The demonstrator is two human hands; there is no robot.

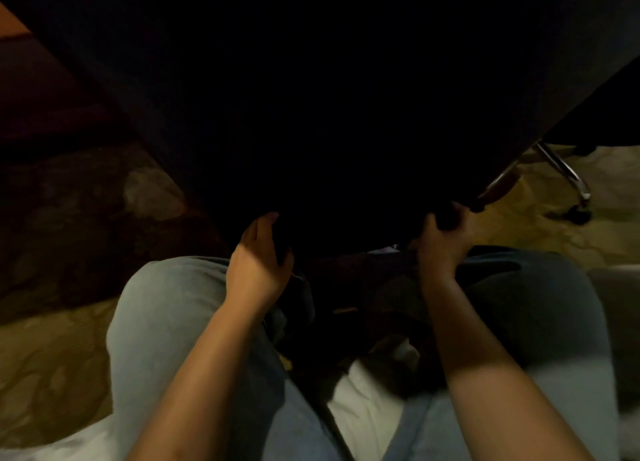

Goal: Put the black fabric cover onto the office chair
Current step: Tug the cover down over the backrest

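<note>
Left hand and right hand each clench the lower edge of a smooth black fabric cover; chrome chair leg right of it.

The fabric cover is black, the jeans pale blue, the floor mottled yellow-brown.

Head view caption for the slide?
Dim light: left hand and right hand grip the lower edge of the black fabric cover above the person's knees; chrome chair leg at right.
</note>
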